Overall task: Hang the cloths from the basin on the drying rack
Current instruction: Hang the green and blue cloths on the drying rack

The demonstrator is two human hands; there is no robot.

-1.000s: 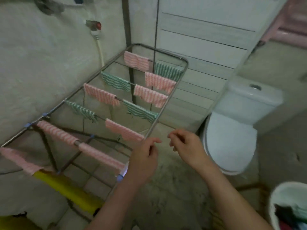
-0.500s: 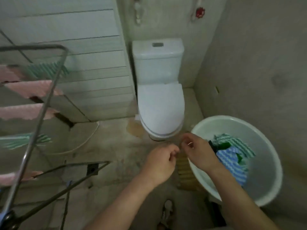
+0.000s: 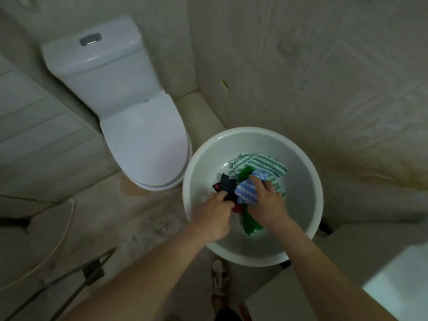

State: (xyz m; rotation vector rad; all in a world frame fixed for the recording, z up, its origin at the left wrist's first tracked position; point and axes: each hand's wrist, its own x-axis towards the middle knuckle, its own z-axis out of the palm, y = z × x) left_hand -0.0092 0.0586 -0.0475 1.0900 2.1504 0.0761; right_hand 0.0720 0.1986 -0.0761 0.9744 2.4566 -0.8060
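Now down inside white basin [image 3: 303, 163], no longer empty above the floor [image 3: 139, 218], left hand [image 3: 212, 215] pinching dark cloth [image 3: 228, 187], right hand [image 3: 266, 205] gripping blue-and-white cloth [image 3: 246, 192], green zigzag cloth [image 3: 261, 161] beneath

Drying rack [image 3: 92, 272] cut by lower-left edge; right hand [image 3: 266, 205] half-hides green cloth [image 3: 251, 224].

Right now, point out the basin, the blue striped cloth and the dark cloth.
basin [image 3: 301, 193]: head view, bare inner wall.
blue striped cloth [image 3: 246, 193]: head view, its middle.
dark cloth [image 3: 228, 185]: head view, upper part.
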